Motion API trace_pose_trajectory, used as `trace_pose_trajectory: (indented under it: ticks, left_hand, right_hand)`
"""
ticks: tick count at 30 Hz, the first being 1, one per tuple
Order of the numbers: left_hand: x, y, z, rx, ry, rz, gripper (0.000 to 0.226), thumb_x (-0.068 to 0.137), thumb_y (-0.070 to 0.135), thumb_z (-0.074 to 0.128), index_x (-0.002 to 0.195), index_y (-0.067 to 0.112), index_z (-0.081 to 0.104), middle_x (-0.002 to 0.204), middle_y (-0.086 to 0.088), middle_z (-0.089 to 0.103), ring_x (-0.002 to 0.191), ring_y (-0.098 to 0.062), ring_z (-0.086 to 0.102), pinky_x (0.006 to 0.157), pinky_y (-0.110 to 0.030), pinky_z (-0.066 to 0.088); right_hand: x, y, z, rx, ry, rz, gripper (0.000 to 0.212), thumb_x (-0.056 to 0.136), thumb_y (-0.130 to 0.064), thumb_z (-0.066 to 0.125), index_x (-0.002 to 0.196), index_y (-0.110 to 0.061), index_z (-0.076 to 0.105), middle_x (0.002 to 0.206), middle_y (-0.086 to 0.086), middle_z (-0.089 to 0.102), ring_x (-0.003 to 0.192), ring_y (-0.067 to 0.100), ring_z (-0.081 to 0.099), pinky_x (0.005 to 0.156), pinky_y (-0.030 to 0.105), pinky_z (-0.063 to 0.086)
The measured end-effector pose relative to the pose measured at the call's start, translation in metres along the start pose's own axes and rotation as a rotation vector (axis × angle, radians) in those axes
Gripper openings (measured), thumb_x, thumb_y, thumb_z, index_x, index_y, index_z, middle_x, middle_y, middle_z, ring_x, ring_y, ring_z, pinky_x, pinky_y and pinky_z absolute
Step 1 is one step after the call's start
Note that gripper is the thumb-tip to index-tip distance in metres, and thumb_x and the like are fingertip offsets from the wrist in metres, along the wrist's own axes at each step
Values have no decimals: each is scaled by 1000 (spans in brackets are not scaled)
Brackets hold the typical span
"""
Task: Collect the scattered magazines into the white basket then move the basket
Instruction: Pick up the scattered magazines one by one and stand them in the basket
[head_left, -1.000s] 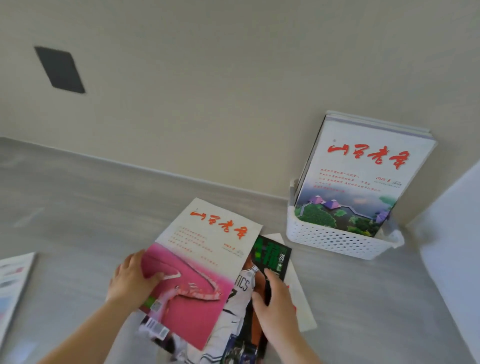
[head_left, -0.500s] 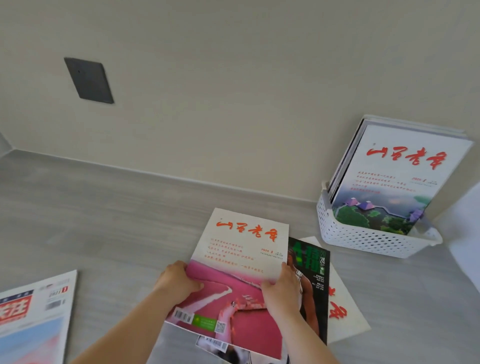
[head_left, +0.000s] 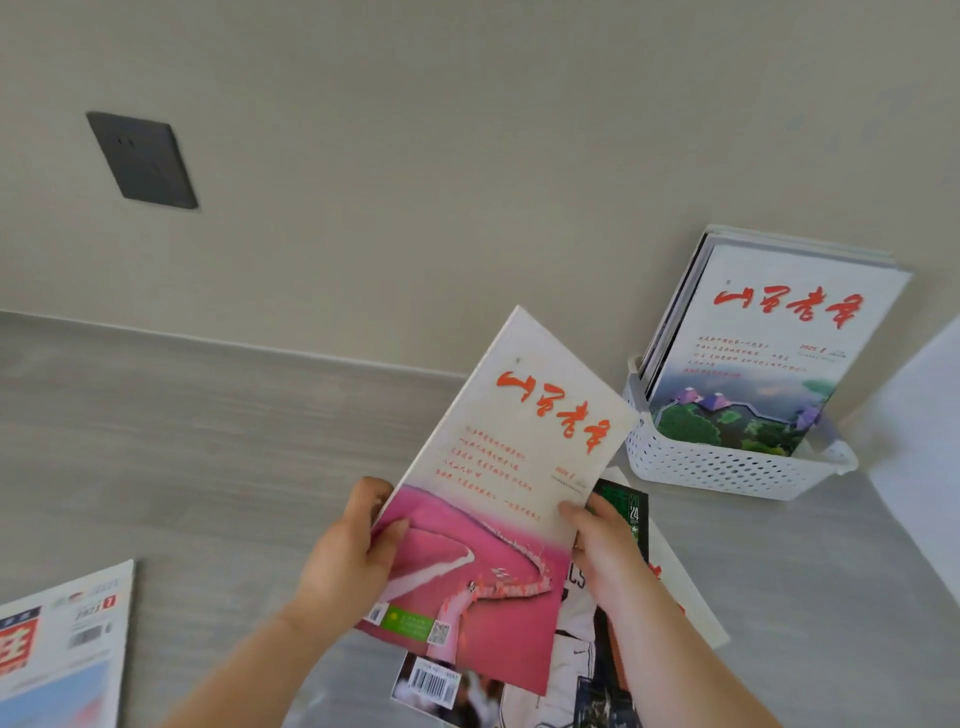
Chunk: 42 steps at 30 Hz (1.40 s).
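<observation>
A pink-and-white magazine (head_left: 498, 499) with red brush lettering is lifted off the grey table, tilted toward the white basket (head_left: 717, 473). My left hand (head_left: 353, 551) grips its left edge and my right hand (head_left: 602, 551) grips its right edge. Under it lie a dark basketball magazine (head_left: 623, 514), a barcoded one (head_left: 447, 686) and a white one (head_left: 675, 587). The perforated basket stands against the wall at the right and holds several upright magazines (head_left: 763, 353). Another magazine (head_left: 57, 644) lies flat at the lower left.
A dark wall plate (head_left: 143, 161) sits on the beige wall at the upper left. A white panel (head_left: 919, 441) rises at the right edge, close to the basket. Bare grey table (head_left: 208, 441) stretches to the left of my hands.
Both hands have raised the pink-and-white magazine off the pile and swung its top end up and to the right, toward the basket. My right hand moved from the dark magazine onto its right edge.
</observation>
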<state>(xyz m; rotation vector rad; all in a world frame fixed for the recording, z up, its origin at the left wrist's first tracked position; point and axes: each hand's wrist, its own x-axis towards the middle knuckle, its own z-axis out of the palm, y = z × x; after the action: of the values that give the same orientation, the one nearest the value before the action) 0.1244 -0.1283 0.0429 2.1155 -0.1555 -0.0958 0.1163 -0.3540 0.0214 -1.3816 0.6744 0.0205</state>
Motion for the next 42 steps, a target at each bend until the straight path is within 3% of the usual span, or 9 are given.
trace_pose_trajectory:
  ticks: [2,7,13,16,20,26,32,39,42]
  left_hand:
    - [1,10,-3,-56,40,21,29,87,7,48,75,31,37,70,11,58,63,-4,57,47,-13,42]
    - [8,42,11,-147,167,69,33,85,6,51,75,33,37,73,13,55,66,-9,55,55,-28,45]
    - [25,103,50,-252,284,205,31,83,12,57,79,40,45,77,22,57,72,2,57,60,-20,47]
    - [43,139,72,-223,244,244,14,84,11,56,93,21,52,75,18,56,72,-12,60,65,-27,51]
    - [67,188,108,-191,148,313,18,85,8,52,103,9,53,85,-1,62,80,-29,63,72,-39,55]
    - [101,233,172,-142,88,303,14,86,8,50,100,6,53,98,-15,67,88,-32,62,78,-45,55]
    - [130,228,219,-5,61,194,5,85,8,49,85,12,45,80,-2,53,73,-21,50,49,-19,35]
    - [142,197,241,81,-9,63,9,84,7,49,92,9,53,81,-3,57,69,-19,52,48,-20,39]
    - [143,188,246,162,-20,38,15,84,10,52,96,6,59,88,-8,62,79,-26,58,60,-27,47]
  right_hand:
    - [-2,-14,-13,64,-46,-59,23,88,1,43,104,-7,57,98,7,65,83,21,62,61,30,48]
    - [-14,-64,-52,-53,-25,-314,23,85,3,49,79,-17,61,81,-4,68,65,7,67,48,18,52]
    - [-29,-126,-108,-93,137,-640,26,83,-1,55,69,-24,59,58,-21,68,60,-1,66,53,13,54]
    - [-32,-153,-139,-76,241,-770,29,82,-2,55,67,-27,59,56,-25,67,56,-3,63,50,11,51]
    - [-30,-178,-183,-48,353,-895,34,81,-1,55,64,-30,59,53,-31,64,51,-9,60,46,5,45]
    - [1,-192,-240,-3,422,-908,34,80,-2,55,64,-32,58,57,-34,64,61,-13,61,53,3,46]
    - [44,-183,-265,-15,418,-834,36,81,1,54,65,-31,58,55,-28,64,59,-15,59,53,1,45]
    - [80,-163,-271,-88,339,-733,27,83,3,51,72,-21,58,72,-14,60,53,-15,57,46,0,41]
    - [90,-154,-272,-119,321,-676,23,84,2,51,76,-19,58,75,-10,61,57,-6,59,45,1,41]
